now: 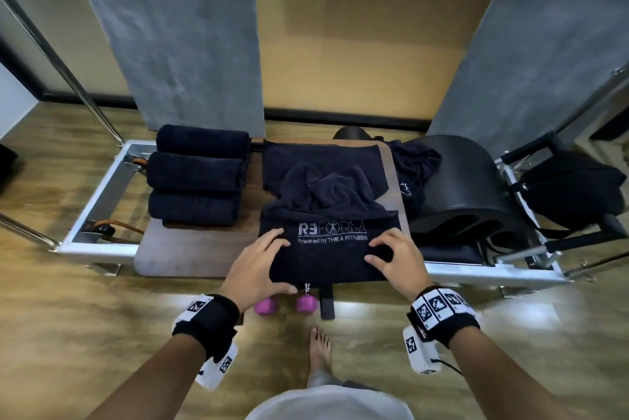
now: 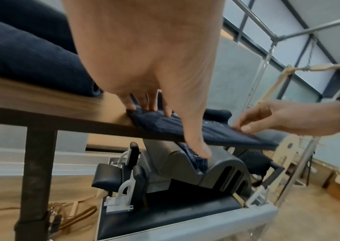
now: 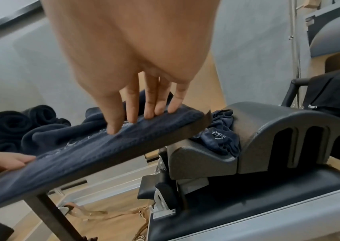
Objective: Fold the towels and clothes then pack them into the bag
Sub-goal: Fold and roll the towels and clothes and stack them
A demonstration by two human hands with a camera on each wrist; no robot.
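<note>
A navy towel (image 1: 332,259) printed REFORM lies on the wooden board (image 1: 190,249), bunched in its middle and flat at its near end. My left hand (image 1: 262,259) rests spread on its near left corner, fingers (image 2: 150,107) on top and thumb at the front edge. At the near right corner my right hand (image 1: 391,254) pinches a small fold between thumb and fingertips (image 3: 150,114). Three rolled navy towels (image 1: 197,174) are stacked at the left. A crumpled navy garment (image 1: 415,164) lies on the arc barrel (image 1: 459,188). The black bag (image 1: 575,188) sits far right.
The board sits on a metal-framed reformer (image 1: 98,201). Pink dumbbells (image 1: 286,304) lie on the wooden floor under the board's front edge, near my bare foot (image 1: 318,348). Grey wall panels stand behind.
</note>
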